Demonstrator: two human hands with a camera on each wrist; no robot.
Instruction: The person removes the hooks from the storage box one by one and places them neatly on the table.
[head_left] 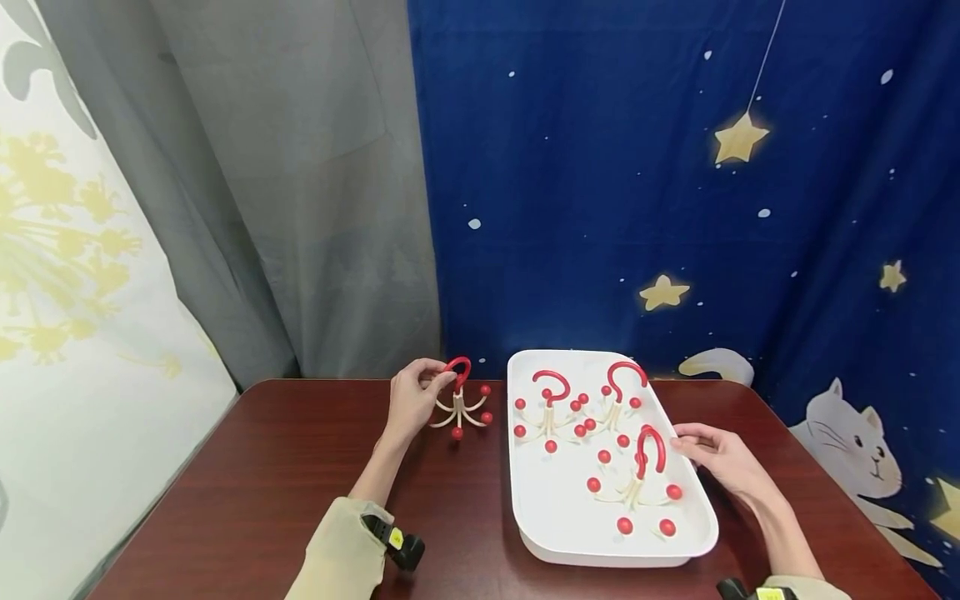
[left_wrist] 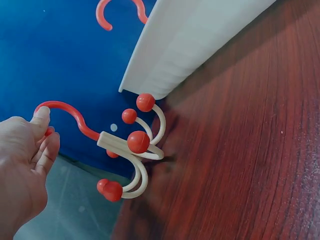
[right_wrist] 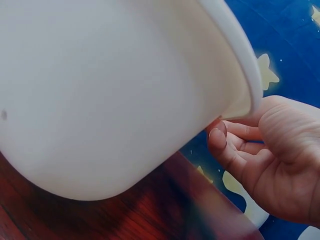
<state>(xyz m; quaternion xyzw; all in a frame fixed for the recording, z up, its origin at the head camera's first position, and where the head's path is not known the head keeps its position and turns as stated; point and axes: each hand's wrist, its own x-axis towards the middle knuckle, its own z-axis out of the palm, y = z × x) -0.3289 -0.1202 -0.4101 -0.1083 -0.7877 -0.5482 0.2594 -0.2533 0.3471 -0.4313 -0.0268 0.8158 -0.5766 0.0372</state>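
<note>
My left hand [head_left: 411, 398] pinches the red hook of a multi-arm hook hanger [left_wrist: 116, 144] between thumb and fingers. The hanger has cream curved arms tipped with red balls and is upright near the table's back edge; whether its arms touch the wood I cannot tell. To its right is a white tray [head_left: 537, 517], apart from it. My right hand [head_left: 723, 458] grips the tray's right rim, with the thumb below the lip in the right wrist view. Inside the tray are a back-left hanger [head_left: 549, 421], a back-right hanger [head_left: 614, 414] and a front hanger [head_left: 634, 492], hooks up.
A dark reddish wooden table [head_left: 285, 483] bears the tray. Behind it hang a grey curtain [head_left: 315, 208] and a blue curtain [head_left: 570, 183] with stars, close to the back edge. A pale patterned cloth [head_left: 97, 333] hangs at the left.
</note>
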